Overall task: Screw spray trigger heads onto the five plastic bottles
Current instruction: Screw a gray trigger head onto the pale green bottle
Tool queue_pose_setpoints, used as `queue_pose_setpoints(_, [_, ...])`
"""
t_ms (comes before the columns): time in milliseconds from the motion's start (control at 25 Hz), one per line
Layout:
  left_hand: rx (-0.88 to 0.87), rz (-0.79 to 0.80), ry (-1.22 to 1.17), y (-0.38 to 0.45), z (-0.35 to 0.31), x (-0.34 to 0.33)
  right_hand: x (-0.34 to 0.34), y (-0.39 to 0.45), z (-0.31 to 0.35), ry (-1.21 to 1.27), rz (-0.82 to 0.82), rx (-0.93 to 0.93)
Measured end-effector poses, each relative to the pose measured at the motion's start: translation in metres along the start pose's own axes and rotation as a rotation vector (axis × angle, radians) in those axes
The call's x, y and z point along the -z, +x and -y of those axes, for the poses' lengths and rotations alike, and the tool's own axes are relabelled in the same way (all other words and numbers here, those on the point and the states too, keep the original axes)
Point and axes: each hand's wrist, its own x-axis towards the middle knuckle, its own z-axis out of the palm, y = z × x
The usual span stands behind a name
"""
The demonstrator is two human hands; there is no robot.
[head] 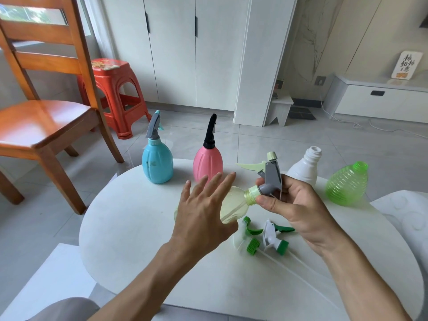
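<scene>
Cross-threading is looming: right hand (291, 205) fingers are pinching the grey head (271, 179) on the tilted yellow bottle (234, 205) above the table (139, 228), while left hand (203, 209), fingers spread, is barely steadying it.

Blue bottle (157, 162), pink bottle (207, 162), white bottle (303, 169), ribbed green bottle (347, 185), red stool (113, 93).

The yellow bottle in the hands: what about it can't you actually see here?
- Yellow bottle, head view: the left hand covers its base and much of its body.
- Collar of the grey trigger head: the right hand grips round it, so how tightly it is screwed on cannot be told.
</scene>
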Motion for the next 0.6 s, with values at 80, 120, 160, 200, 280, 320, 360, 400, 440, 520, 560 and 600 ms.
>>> queue_pose_setpoints(80, [-0.013,0.010,-0.004,-0.001,-0.001,0.003,0.003,-0.001,0.001,-0.048,0.057,0.005])
queue_pose_setpoints(120, [-0.009,0.016,-0.029,-0.001,-0.002,0.004,0.004,-0.002,0.002,-0.067,0.073,0.015])
queue_pose_setpoints(160, [-0.003,0.017,-0.067,-0.001,-0.003,0.005,0.004,-0.002,0.002,-0.080,0.080,0.025])
queue_pose_setpoints(200, [0.002,0.009,-0.105,-0.002,-0.003,0.005,0.005,-0.002,0.002,-0.088,0.087,0.034])
queue_pose_setpoints(280, [0.010,-0.021,-0.162,-0.004,-0.002,0.004,0.006,-0.001,0.001,-0.091,0.103,0.046])
queue_pose_setpoints(320, [0.020,-0.035,-0.184,-0.005,-0.002,0.003,0.005,-0.001,0.000,-0.087,0.109,0.050])
queue_pose_setpoints(360, [0.030,-0.044,-0.201,-0.005,-0.003,0.002,0.004,0.000,-0.002,-0.080,0.108,0.053])
queue_pose_setpoints(400, [0.039,-0.044,-0.215,-0.006,-0.004,0.002,0.001,0.001,-0.003,-0.068,0.100,0.054])
queue_pose_setpoints(440, [0.053,-0.039,-0.231,-0.006,-0.005,0.001,-0.002,0.001,-0.005,-0.059,0.081,0.060])
queue_pose_setpoints(520, [0.095,-0.031,-0.290,-0.005,-0.006,0.000,-0.009,0.002,-0.007,-0.043,0.018,0.096])
queue_pose_setpoints(560, [0.113,-0.034,-0.325,-0.004,-0.007,-0.001,-0.012,0.002,-0.008,-0.032,-0.019,0.118])
queue_pose_setpoints(600, [0.127,-0.041,-0.357,-0.004,-0.007,-0.001,-0.017,0.003,-0.009,-0.015,-0.054,0.137])
